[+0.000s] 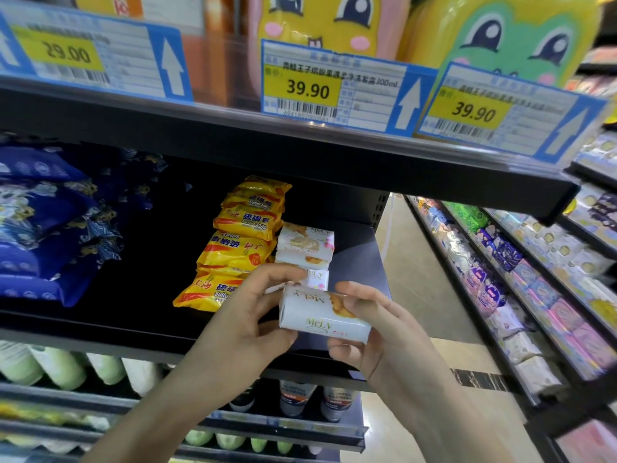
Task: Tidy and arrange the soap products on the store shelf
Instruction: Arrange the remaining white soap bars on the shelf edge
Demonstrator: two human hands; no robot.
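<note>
The white soap box (324,315) hides the lower boxes of the white soap stack (305,255). The left price tag (83,58) is blurred; frame edges crop both forearms.

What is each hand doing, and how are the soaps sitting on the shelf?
Left hand: grips the soap box.
Right hand: grips the same box.
Soap box: held in front of the shelf.
White soaps: stacked on the shelf.
Yellow soaps: piled unevenly.
Blue packs: leaning, piled.
</note>
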